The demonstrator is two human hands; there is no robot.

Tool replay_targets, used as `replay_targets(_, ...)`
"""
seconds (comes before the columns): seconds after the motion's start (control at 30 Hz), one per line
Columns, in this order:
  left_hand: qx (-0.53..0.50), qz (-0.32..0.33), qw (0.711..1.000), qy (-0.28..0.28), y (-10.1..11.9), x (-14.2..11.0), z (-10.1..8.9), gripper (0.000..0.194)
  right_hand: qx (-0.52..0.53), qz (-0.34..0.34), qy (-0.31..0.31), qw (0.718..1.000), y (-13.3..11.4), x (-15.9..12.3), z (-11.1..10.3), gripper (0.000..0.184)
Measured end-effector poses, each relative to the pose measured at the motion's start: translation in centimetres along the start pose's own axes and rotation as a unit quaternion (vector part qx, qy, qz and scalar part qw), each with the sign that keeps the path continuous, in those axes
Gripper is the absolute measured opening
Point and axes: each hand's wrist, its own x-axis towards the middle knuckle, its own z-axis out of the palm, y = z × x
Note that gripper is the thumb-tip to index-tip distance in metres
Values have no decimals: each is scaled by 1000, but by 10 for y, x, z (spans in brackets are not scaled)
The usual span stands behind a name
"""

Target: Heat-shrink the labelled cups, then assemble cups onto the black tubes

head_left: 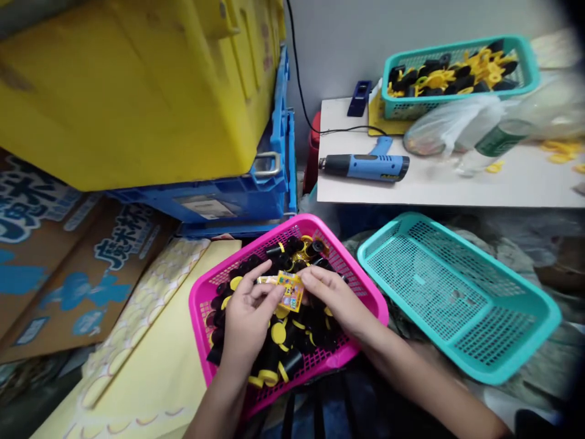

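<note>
Both hands meet over a pink basket (365, 292) filled with small black cylinders that have yellow caps. Between them is a small yellow printed card or label (290, 291) with coloured pictures on it. My left hand (249, 311) pinches its left side between thumb and fingers, with another pale piece showing behind the fingers. My right hand (331, 296) grips the upper right edge with its fingertips. Under the hands, several black cylinders (269, 360) and yellow round caps (278, 333) lie jumbled.
A teal basket (516, 366) stands at the right. On the white table (439, 192) are a blue heat gun (365, 166), a plastic bottle (496, 146) and a teal basket of black and yellow parts (461, 73). Yellow (137, 91) and blue crates (219, 198) rise at the left, beside cardboard (91, 262).
</note>
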Motion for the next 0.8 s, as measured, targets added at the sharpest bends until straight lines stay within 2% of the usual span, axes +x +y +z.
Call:
replay_targets(0.1, 0, 3, 998, 56, -7, -3, 4, 60, -26, -5, 18, 999, 1, 1, 2, 46)
replay_targets(0.17, 16, 18, 997, 67, -10, -4, 6, 53, -68, -25, 38, 997, 1, 2, 3, 45)
replay_targets(0.3, -7, 42, 999, 7, -8, -1, 2, 56, -138, -110, 62, 982, 0, 5, 3, 45)
replay_targets(0.37, -11, 44, 999, -15, -6, 2, -1, 57, -138, -118, 62, 981, 0, 5, 3, 43)
replay_targets(0.43, 21, 51, 998, 2, -3, 3, -4, 42, -66, -96, 51, 992, 0, 4, 2, 35)
replay_targets(0.5, 68, 56, 995, 38, -2, 4, -6, 24, 73, -54, 29, 995, -2, 2, -1, 28)
replay_targets(0.57, 101, 59, 991, 70, -3, 4, -9, 17, 181, -7, 15, 983, -5, -1, -8, 39)
replay_targets(0.63, 110, 64, 988, 83, -6, 4, -11, 17, 192, 13, 33, 981, -9, -3, -16, 45)
replay_targets(0.73, 91, 75, 990, 81, -10, 4, -12, 16, 159, -4, 75, 984, -14, -3, -26, 43)
replay_targets(0.8, 68, 78, 991, 79, -11, 4, -11, 14, 153, -12, 74, 985, -14, -1, -28, 43)
